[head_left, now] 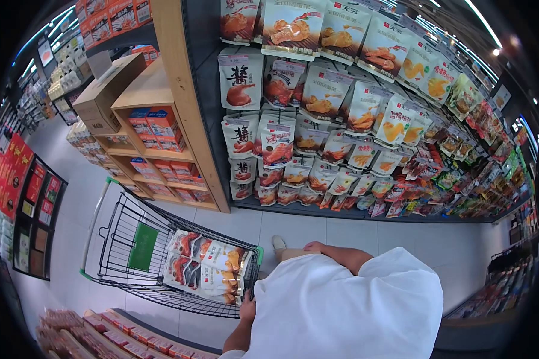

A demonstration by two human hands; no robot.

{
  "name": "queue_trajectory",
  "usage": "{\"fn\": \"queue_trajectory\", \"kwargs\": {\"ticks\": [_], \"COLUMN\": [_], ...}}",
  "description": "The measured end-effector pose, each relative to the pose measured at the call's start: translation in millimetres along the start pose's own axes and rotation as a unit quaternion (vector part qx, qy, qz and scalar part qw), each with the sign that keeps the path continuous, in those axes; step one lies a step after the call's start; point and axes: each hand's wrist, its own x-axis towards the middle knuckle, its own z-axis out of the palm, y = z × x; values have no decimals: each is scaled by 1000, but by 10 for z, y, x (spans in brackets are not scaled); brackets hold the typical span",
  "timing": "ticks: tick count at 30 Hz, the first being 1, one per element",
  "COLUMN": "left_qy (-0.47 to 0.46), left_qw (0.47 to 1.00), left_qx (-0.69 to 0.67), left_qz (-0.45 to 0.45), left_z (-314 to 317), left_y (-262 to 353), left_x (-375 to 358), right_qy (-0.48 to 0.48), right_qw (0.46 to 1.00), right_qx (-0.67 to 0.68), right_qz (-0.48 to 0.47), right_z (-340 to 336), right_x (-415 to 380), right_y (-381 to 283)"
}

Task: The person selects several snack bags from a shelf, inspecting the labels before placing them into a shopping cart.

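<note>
My left hand (247,308) is closed on the near end of a black wire shopping cart (188,226) with green corners. Inside the cart lie several printed food pouches (224,257), with pictures of roasted meat on them, close to that hand. My right hand (313,246) hangs by my leg, its fingers loosely curled and only partly visible, with nothing seen in them. A white shirt (347,305) covers my torso, and one light shoe (278,242) shows on the floor beside the cart.
A tall rack of hanging snack pouches (326,93) runs ahead and to the right. Left of it stands a wooden shelf (191,107) with orange boxes and a cardboard carton (105,99). Packaged goods (135,332) line the bottom left. A red display panel (9,176) stands far left.
</note>
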Motion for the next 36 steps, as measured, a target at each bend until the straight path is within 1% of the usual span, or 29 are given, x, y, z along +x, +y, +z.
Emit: {"fn": "queue_trajectory", "kwargs": {"ticks": [3, 6, 8, 12, 14, 15, 17, 18, 19, 20, 21, 22, 23, 25, 26, 27, 29, 30, 31, 33, 34, 36], "left_qy": [-17, -40, -45, -2, 24, 17, 13, 13, -14, -38, -29, -19, -43, -39, -37, -70, -52, -43, -18, -18, -18, -2], "left_qw": [1000, 999, 999, 996, 991, 988, 981, 977, 987, 993, 998, 1000, 999, 999, 999, 997, 999, 999, 984, 978, 974, 976], "left_qx": [1, 7, 13, 59, 72, 86, 118, 135, 101, 70, 29, -13, -13, -12, -9, -6, -2, -1, 125, 160, 177, 177], "left_qz": [0, -6, -6, 70, 113, 126, 152, 164, 124, 82, 38, -7, -29, 1, 16, -27, -18, -13, 127, 135, 139, 125], "left_z": [73, 88, 104, 256, 392, 450, 382, 340, 283, 226, 14, -169, -277, -55, -10, -151, -175, -153, -93, 71, 73, 19], "left_y": [-102, -138, -165, -434, -494, -521, -461, -442, -374, -306, -5, 245, 380, 138, 38, 197, 268, 285, 176, -43, -8, 93], "left_x": [62, 113, 133, 217, 289, 287, 267, 298, 301, 302, 196, 104, 70, 208, 278, 248, 240, 220, 256, 339, 346, 281], "right_qy": [0, 3, 12, 60, 56, 54, 56, 74, 92, 111, 129, 143, 156, 192, 185, 177, 233, 263, 293, 380, 422, 533], "right_qw": [1000, 999, 999, 997, 995, 991, 979, 972, 963, 959, 955, 936, 913, 917, 915, 910, 868, 863, 857, 825, 807, 771], "right_qx": [-2, -27, -19, -44, 37, 75, 172, 189, 207, 217, 227, 246, 265, 237, 243, 272, 305, 284, 261, 244, 234, 210], "right_qz": [-1, -20, -24, -29, -73, -96, -95, -121, -146, -144, -141, -205, -269, -257, -264, -258, -314, -324, -335, -338, -341, -278], "right_z": [-33, -60, -158, -365, -556, -674, -1035, -1233, -1435, -1653, -1866, -2055, -2261, -2690, -2883, -3068, -3264, -3341, -3428, -3645, -3725, -3881], "right_x": [-18, 83, 1, -255, -323, -350, -570, -555, -532, -551, -565, -550, -489, -221, -190, -57, -7, -23, 12, 408, 568, 818], "right_y": [-74, -72, -218, -599, -760, -854, -1387, -1598, -1808, -2092, -2380, -2631, -2833, -3141, -3358, -3480, -3857, -4011, -4120, -4159, -4186, -4227]}}
